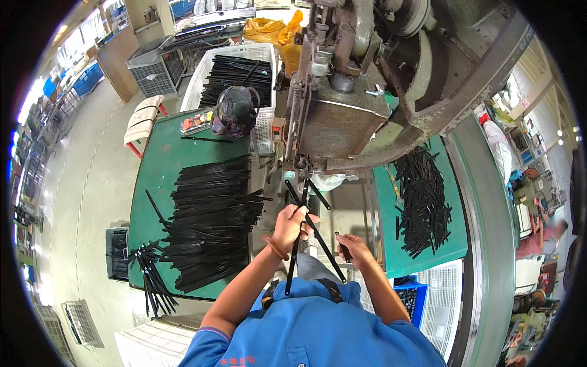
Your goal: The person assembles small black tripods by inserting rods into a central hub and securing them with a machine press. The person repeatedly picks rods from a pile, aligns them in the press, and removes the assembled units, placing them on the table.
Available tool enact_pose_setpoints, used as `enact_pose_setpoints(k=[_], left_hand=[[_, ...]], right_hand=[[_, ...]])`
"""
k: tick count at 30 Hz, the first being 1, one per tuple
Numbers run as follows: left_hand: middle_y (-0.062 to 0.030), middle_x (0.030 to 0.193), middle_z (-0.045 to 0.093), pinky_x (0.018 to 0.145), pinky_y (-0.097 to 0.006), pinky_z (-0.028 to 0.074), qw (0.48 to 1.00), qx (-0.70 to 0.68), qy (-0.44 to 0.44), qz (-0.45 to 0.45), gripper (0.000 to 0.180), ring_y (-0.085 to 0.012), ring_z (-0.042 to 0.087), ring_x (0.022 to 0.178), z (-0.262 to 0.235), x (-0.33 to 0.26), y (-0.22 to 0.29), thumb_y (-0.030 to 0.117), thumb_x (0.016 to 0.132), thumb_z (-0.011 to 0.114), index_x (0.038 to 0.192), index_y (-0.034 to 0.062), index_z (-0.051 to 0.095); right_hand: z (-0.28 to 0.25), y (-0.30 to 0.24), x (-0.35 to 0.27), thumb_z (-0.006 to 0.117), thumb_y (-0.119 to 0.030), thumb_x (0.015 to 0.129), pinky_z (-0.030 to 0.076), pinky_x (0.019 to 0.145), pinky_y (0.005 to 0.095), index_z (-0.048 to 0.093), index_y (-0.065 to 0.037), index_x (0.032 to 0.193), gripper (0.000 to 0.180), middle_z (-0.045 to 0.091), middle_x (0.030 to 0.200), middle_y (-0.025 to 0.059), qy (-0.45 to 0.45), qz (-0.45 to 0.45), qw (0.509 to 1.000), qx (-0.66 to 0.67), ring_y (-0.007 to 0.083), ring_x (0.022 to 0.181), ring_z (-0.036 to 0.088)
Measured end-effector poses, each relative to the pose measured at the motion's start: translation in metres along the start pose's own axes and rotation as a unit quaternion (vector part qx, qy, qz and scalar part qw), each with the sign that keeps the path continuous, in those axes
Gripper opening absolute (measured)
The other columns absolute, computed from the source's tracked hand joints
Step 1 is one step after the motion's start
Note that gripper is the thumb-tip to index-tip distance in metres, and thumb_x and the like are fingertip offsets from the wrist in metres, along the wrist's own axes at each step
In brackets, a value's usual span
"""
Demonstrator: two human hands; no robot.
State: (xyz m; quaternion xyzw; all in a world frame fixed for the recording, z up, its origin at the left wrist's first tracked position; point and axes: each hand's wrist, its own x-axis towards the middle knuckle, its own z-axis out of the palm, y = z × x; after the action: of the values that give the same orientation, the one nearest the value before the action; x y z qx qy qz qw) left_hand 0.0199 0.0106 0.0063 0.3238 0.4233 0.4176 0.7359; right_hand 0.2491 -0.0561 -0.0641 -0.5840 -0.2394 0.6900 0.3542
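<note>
My left hand [291,225] is closed around crossed long black flat bars [330,260], in front of the press. These bars have small holes near their ends. A shorter black bar [319,194] sticks out at their upper end; whether it is joined to them I cannot tell. My right hand [356,249] pinches another short black bar [343,247], apart from the crossed ones. Just above my hands is the lower end of the old metal press [342,125].
A green table [156,147] on the left bears a large pile of long black bars [208,226] and a dark bag [235,111]. On the right-hand green table [388,235] lies a heap of short bars [423,202]. Beyond stands a white crate [202,73]; a blue bin [420,306] is low right.
</note>
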Motion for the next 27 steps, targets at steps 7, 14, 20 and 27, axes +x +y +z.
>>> enact_pose_setpoints(k=[7,14,20,27], left_hand=[[-0.0126,0.074,0.065,0.038,-0.022,0.041,1.000,0.010,-0.005,0.013,0.026,-0.0092,0.052,0.045,-0.001,0.003,-0.001,0.022,0.096,0.046,0.083,0.0006,0.051],[-0.0150,0.084,0.065,0.039,-0.021,0.043,0.999,0.014,0.011,0.046,0.020,-0.0099,0.054,0.049,0.019,-0.013,0.019,0.019,0.096,0.046,0.094,0.0007,0.040],[-0.0102,0.083,0.066,0.040,-0.020,0.039,0.992,-0.048,0.089,0.078,0.018,-0.0074,0.049,0.048,-0.016,-0.039,0.012,0.021,0.096,0.047,0.094,0.0033,0.050],[-0.0078,0.077,0.065,0.039,-0.018,0.037,0.961,-0.099,0.230,0.119,0.017,-0.0046,0.045,0.045,-0.056,-0.075,-0.013,0.024,0.094,0.052,0.089,0.0077,0.056]], right_hand=[[-0.009,0.012,0.002,0.067,-0.024,0.085,0.037,0.037,0.0247,0.054,-0.010,0.076,0.021,0.054,0.058,0.0020,0.023,-0.036,0.999,0.010,0.0105,0.044,0.047],[-0.004,-0.018,-0.004,0.065,-0.030,0.086,0.029,0.038,0.0210,0.056,-0.011,0.073,0.026,0.049,0.058,-0.0047,0.049,-0.114,0.992,-0.015,0.0036,0.043,0.040],[0.067,-0.101,0.030,0.055,-0.025,0.093,0.030,0.038,0.0233,0.049,-0.007,0.072,0.029,0.040,0.054,-0.0048,-0.031,-0.272,0.950,-0.153,0.0040,0.043,0.039],[0.108,-0.135,0.056,0.053,-0.028,0.093,0.040,0.037,0.0238,0.055,-0.002,0.077,0.030,0.048,0.051,0.0009,-0.068,-0.268,0.928,-0.250,0.0085,0.039,0.050]])
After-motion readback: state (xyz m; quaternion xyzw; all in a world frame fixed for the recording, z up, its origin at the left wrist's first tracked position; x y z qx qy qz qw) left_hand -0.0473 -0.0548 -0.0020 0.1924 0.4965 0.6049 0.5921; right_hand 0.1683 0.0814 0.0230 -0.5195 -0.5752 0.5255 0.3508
